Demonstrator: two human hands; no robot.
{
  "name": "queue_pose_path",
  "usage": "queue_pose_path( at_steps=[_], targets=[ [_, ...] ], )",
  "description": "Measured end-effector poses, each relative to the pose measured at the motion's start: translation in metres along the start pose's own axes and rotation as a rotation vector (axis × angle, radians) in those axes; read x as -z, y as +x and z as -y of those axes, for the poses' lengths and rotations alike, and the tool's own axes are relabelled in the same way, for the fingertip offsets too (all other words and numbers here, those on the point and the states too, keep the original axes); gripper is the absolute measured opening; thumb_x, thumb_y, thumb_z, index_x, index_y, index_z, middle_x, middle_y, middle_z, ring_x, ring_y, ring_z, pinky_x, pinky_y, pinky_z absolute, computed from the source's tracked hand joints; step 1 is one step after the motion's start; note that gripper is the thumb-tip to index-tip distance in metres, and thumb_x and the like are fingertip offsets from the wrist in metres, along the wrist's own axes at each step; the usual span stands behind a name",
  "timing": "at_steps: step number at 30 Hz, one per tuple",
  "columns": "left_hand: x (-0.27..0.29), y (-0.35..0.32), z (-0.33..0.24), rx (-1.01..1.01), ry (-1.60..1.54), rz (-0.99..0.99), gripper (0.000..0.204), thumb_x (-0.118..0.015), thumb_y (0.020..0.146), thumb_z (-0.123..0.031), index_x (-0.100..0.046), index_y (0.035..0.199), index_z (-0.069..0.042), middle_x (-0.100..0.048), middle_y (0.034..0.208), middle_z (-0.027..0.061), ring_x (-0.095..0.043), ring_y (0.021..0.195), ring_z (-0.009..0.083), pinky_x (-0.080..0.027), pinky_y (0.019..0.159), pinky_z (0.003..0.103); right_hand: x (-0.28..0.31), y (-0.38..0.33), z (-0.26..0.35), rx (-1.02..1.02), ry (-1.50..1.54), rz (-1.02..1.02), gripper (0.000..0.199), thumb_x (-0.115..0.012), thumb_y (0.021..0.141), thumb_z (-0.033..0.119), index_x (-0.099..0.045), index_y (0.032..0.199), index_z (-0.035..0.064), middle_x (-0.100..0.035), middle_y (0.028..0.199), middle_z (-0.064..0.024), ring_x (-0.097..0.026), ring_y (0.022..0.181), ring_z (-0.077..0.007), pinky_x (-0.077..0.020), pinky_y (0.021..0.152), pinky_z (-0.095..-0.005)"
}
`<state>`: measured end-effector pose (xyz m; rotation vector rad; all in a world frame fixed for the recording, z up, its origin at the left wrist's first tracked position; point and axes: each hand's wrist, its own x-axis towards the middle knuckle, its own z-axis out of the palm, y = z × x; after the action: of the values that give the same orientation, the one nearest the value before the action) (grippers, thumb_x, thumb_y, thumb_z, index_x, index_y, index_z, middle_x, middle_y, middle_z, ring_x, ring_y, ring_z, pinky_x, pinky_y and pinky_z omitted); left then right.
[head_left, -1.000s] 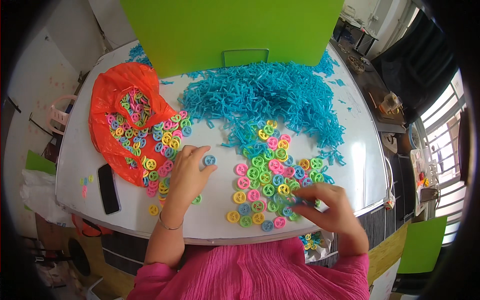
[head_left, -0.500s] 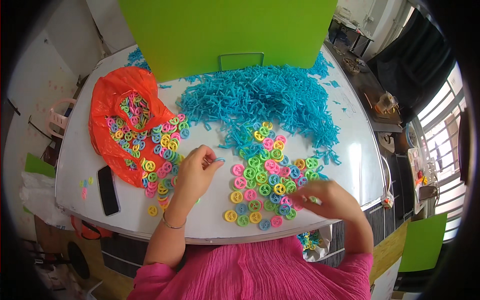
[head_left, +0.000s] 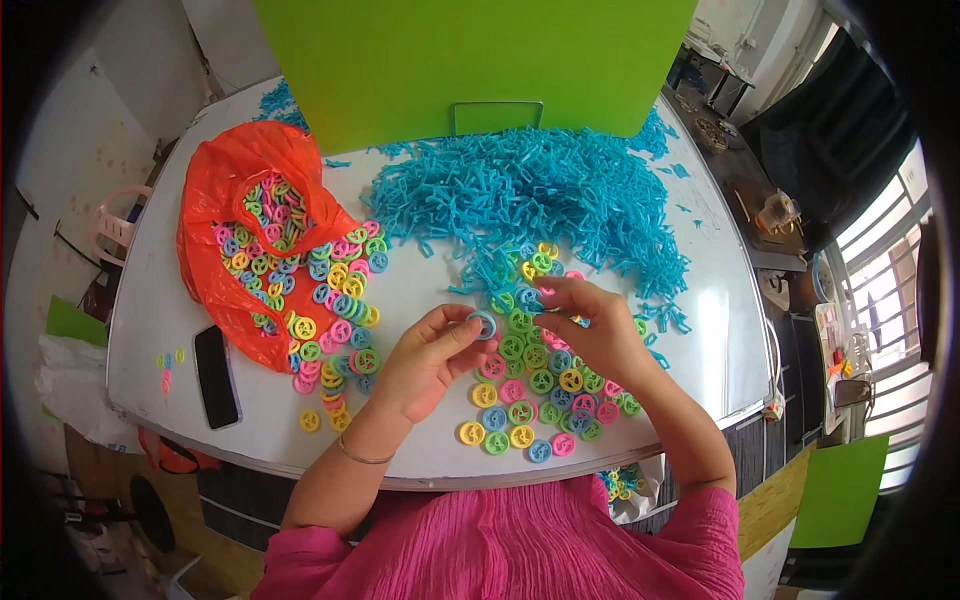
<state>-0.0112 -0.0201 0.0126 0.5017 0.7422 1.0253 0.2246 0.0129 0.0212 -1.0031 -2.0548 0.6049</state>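
Observation:
My left hand (head_left: 437, 352) pinches a light blue plastic wheel (head_left: 484, 324) between thumb and fingers, above the middle of the white table. Close by on the right, my right hand (head_left: 590, 325) is closed at the fingertips on a small blue plastic clip (head_left: 536, 303), whose shape is mostly hidden. The clip and the wheel are apart. Below and behind the right hand lie many small spoked wheels (head_left: 522, 412) in pink, yellow, green and blue. Farther back is a heap of blue plastic clips (head_left: 520, 190), some spilling toward the wheels.
At the left, a red plastic bag (head_left: 215, 170) lies open with more coloured wheels spilling out. A black phone (head_left: 216, 375) rests near the table's left edge. A green board (head_left: 480, 60) with a metal handle stands behind the heap. The white table (head_left: 430, 450) curves toward me.
My right hand has moved from the wheels at the right up and left to the clips, and now holds one. My left hand has moved right with the blue wheel, turning it.

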Motion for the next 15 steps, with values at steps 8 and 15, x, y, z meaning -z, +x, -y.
queue_pose_path(
  at_steps=[8,15],
  targets=[
    [0.0,0.006,0.015,0.03,-0.083,0.017,0.017,-0.06,0.093,-0.007,-0.056,0.109,-0.008,-0.066,0.103,0.0086,-0.066,0.093,0.0156,-0.055,0.079,0.024,-0.008,-0.006,0.03,-0.614,0.628,0.089,0.018,-0.059,0.093,0.007,-0.052,0.109,0.0014,-0.063,0.087,-0.0049,-0.061,0.071,-0.0091,-0.0486,0.056,-0.0221],
    [-0.008,0.003,0.019,-0.115,0.151,0.055,0.018,-0.062,0.092,-0.007,-0.057,0.108,-0.002,-0.065,0.1,0.0057,-0.063,0.093,0.0124,-0.053,0.078,0.023,-0.012,-0.013,0.017,-0.815,1.076,0.268,0.025,-0.059,0.096,0.018,-0.051,0.117,0.007,-0.058,0.088,0.0007,-0.052,0.07,-0.0054,-0.0423,0.056,-0.0203]
  ],
)
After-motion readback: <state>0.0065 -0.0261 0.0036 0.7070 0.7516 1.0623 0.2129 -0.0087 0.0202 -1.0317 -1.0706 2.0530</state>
